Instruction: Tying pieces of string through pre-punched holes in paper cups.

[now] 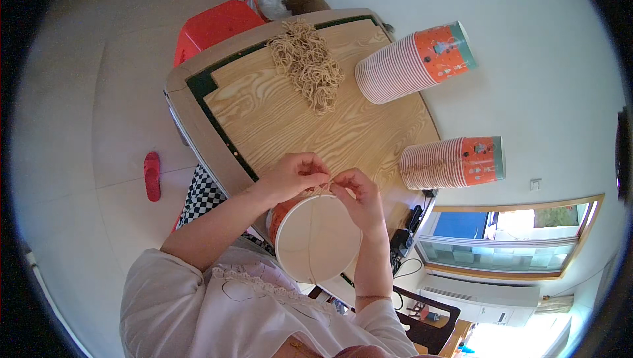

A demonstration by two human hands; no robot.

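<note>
A white-lined paper bucket (pixel 326 233) with an orange outside is close to my body, its open mouth turned toward me. Over its far rim, my left hand (pixel 300 177) and my right hand (pixel 359 200) meet with fingers pinched together. Between the fingertips is a thin beige cord (pixel 311 242), which also runs across the bucket's mouth to the near rim. My fingers partly hide its ends, so I cannot tell whether it is knotted. Farther off on the wooden table (pixel 257 120) lies a loose pile of beige cords (pixel 306 64).
Two nested stacks of orange, green and white paper buckets lean at the table's right side, a far stack (pixel 415 61) and a nearer stack (pixel 452 163). Black adapters and cables (pixel 402 239) sit by the right edge. A red stool (pixel 214 28) stands beyond the far left corner.
</note>
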